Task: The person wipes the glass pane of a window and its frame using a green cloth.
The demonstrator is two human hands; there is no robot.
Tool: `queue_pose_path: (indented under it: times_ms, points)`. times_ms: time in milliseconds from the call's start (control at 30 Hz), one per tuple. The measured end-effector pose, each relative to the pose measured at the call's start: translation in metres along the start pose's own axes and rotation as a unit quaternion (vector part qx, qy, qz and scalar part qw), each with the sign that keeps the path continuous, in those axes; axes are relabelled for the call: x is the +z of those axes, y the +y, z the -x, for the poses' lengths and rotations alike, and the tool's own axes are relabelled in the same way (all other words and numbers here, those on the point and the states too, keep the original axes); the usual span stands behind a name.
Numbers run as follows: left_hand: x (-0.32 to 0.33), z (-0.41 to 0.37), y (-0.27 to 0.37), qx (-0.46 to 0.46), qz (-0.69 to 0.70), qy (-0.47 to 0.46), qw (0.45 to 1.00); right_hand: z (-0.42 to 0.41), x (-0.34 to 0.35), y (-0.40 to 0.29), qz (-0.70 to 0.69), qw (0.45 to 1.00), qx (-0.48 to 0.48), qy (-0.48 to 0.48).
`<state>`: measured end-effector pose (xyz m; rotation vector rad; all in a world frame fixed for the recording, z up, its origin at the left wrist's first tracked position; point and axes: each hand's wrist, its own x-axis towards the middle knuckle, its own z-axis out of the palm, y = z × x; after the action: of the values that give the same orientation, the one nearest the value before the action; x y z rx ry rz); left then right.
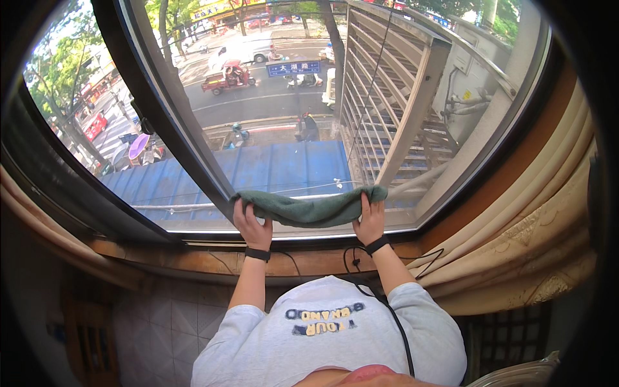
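A folded green cloth point(309, 212) stretches between both hands in front of a window pane point(290, 111), sagging a little in the middle. My left hand point(252, 225) holds its left end, near the window's dark upright frame point(169, 116). My right hand point(371, 217) grips the other end, fingers over the front of the cloth. Each wrist bears a black band. Whether the cloth touches the glass, I cannot tell.
Below the window runs a wooden sill point(319, 263) with thin black cables point(356, 262). Beige curtains point(522, 232) hang at the right, another curtain point(63, 232) at the left. Outside are a metal grille point(406, 96), a blue metal roof point(290, 167) and a street with vehicles.
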<state>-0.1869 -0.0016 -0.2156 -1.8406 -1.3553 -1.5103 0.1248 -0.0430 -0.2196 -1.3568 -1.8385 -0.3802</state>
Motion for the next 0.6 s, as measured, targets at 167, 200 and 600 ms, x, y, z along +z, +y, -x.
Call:
queue_pose_path:
  times_ms: [167,200,600]
  points:
    - [-0.009,-0.008,-0.004,0.019,0.0,-0.008,1.0,-0.001,-0.009,-0.011,0.021,0.999,0.03,-0.003]
    - [-0.014,-0.026,-0.006,0.035,0.003,0.01,0.999,-0.007,-0.012,-0.014,0.014,0.999,0.031,0.008]
    - [-0.072,-0.214,0.041,0.148,-0.007,0.079,0.986,-0.182,-0.135,-0.041,0.011,0.979,-0.051,0.198]
